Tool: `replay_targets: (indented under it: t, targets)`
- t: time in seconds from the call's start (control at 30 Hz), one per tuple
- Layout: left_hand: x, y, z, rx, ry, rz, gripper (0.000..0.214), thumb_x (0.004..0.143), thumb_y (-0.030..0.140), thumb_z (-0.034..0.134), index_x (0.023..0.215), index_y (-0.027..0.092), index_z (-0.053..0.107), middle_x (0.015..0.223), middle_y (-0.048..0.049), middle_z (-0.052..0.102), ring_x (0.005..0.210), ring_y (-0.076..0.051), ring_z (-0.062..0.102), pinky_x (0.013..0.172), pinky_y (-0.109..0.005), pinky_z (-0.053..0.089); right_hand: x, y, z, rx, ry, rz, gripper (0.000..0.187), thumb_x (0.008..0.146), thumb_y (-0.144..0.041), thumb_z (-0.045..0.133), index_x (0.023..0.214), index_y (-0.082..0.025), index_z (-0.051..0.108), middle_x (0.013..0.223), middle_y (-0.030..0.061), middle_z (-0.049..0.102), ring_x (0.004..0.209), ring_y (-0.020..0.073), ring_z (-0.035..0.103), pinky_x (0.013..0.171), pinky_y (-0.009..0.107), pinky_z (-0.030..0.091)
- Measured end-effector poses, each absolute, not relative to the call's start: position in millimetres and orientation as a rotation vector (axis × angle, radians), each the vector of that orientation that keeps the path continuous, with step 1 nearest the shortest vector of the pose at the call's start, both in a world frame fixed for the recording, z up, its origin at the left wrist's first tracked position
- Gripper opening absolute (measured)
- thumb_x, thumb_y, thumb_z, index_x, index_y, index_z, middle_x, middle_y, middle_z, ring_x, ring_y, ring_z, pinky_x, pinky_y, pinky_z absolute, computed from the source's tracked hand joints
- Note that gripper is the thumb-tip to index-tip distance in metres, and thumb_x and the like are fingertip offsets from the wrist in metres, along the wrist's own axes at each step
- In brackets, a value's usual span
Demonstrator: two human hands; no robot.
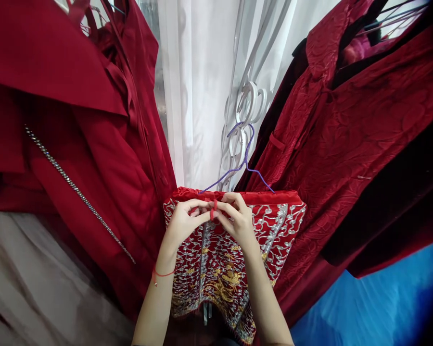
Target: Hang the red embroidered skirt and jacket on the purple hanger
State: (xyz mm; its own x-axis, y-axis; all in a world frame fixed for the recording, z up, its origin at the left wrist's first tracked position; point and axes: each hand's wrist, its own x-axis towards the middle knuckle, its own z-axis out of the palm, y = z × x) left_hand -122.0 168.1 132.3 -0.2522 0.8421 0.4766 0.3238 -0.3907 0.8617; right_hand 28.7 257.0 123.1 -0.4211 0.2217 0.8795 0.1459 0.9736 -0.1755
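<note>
An embroidered red skirt (231, 269), worked in silver and gold, hangs from a purple wire hanger (246, 161). Both hands meet at its plain red waistband (274, 197). Between their fingertips is a narrow red fabric tie (213, 210), bent into a small loop. My left hand (187, 218) pinches it from the left, fingers closed. From the other side my right hand (237, 218) pinches it too, with its fingers bent. The exact grip of each fingertip is partly hidden. A thin red cord bracelet circles the left wrist.
Dark red garments (94, 144) hang at left, one with a rhinestone strip (75, 190). Patterned red velvet clothing (364, 129) hangs at right. Behind are a white curled metal rack (250, 103) and a white curtain (209, 72). Blue fabric (375, 302) lies low at right, pale fabric (29, 274) at left.
</note>
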Motion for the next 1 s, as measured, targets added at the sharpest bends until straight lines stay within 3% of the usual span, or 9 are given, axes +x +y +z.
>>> replay_targets:
  t: [0.1, 0.3, 0.53, 0.77, 0.9, 1.0]
  targets:
    - [-113, 170, 120, 1.505, 1.346, 1.881, 0.024, 0.079, 0.039, 0.071, 0.086, 0.016, 0.075, 0.087, -0.0062, 0.069, 0.077, -0.015, 0.061, 0.066, -0.025, 0.049, 23, 246, 115, -0.352, -1.932, 0.108, 0.015, 0.093, -0.026, 0.056, 0.103, -0.023, 0.067, 0.101, 0.0074, 0.060, 0.083, 0.0158, 0.061, 0.067, 0.027, 0.049]
    - [-103, 164, 100, 1.675, 1.553, 2.102, 0.019, 0.088, 0.034, 0.062, 0.083, 0.018, 0.072, 0.078, -0.0031, 0.065, 0.070, -0.013, 0.059, 0.065, -0.024, 0.048, 11, 227, 110, -0.367, -1.792, 0.344, 0.008, 0.091, -0.021, 0.056, 0.096, -0.021, 0.063, 0.095, 0.0049, 0.064, 0.087, 0.0158, 0.063, 0.077, 0.028, 0.051]
    - [-115, 172, 86, 1.496, 1.580, 2.251, 0.015, 0.097, 0.034, 0.047, 0.095, 0.020, 0.051, 0.060, 0.0053, 0.054, 0.054, -0.009, 0.055, 0.059, -0.021, 0.046, 9, 236, 99, -0.629, -1.635, 0.555, 0.012, 0.090, -0.030, 0.054, 0.086, -0.020, 0.060, 0.075, 0.0014, 0.063, 0.064, 0.0137, 0.058, 0.060, 0.026, 0.046]
    - [-141, 185, 92, 1.721, 2.067, 2.267, 0.017, 0.096, 0.034, 0.049, 0.097, 0.018, 0.056, 0.083, -0.0068, 0.072, 0.074, -0.015, 0.070, 0.065, -0.023, 0.049, 16, 260, 112, -0.653, -1.647, 0.243, 0.011, 0.089, -0.027, 0.053, 0.088, -0.020, 0.061, 0.078, 0.0025, 0.065, 0.064, 0.0132, 0.058, 0.061, 0.026, 0.046]
    - [-153, 191, 87, 1.700, 2.281, 2.313, 0.018, 0.094, 0.035, 0.053, 0.097, 0.018, 0.058, 0.084, -0.0081, 0.074, 0.074, -0.017, 0.072, 0.064, -0.023, 0.051, 13, 268, 115, -0.747, -1.611, -0.021, 0.007, 0.085, -0.022, 0.053, 0.083, -0.020, 0.060, 0.074, 0.0024, 0.064, 0.061, 0.0135, 0.058, 0.059, 0.026, 0.043]
    - [-153, 192, 81, 1.670, 2.310, 2.343, 0.017, 0.095, 0.033, 0.051, 0.097, 0.018, 0.057, 0.083, -0.0076, 0.073, 0.073, -0.017, 0.072, 0.063, -0.022, 0.051, 9, 267, 112, -0.724, -1.563, 0.073, 0.007, 0.084, -0.021, 0.053, 0.078, -0.021, 0.055, 0.066, -0.0001, 0.060, 0.057, 0.0130, 0.055, 0.056, 0.025, 0.043]
